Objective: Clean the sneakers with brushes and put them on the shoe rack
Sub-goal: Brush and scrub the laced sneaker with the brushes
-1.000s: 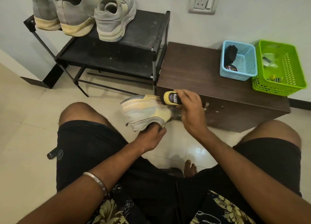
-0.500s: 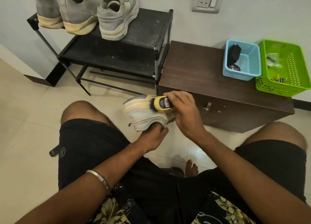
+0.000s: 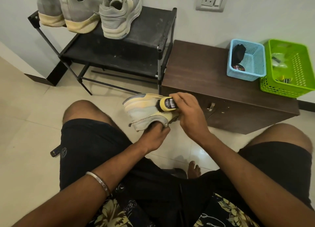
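Head view: brush (image 3: 167,104) has slid leftward along the sole since a second ago | right hand (image 3: 188,113) grips brush, bristles on sneaker (image 3: 146,111) | left hand (image 3: 156,135) holds sneaker from below, above floor | three sneakers (image 3: 88,10) on shoe rack (image 3: 150,34)

Shoe rack (image 3: 136,32): a black frame with two shelves, placed against the wall, touching the left side of the wooden cabinet (image 3: 204,76).
Top shelf of the rack: three grey sneakers (image 3: 117,13) are set in a row at its left end, heels toward the camera; the end nearest the cabinet is dusty.
Lower shelf of the rack: dusty marks are seen on it.
Cabinet top: a blue basket (image 3: 255,63) is placed at its back right, and a green basket (image 3: 296,73) stands just to the right of the blue one, touching it.
Floor (image 3: 29,124): pale tiles, on which the rack and the cabinet stand.
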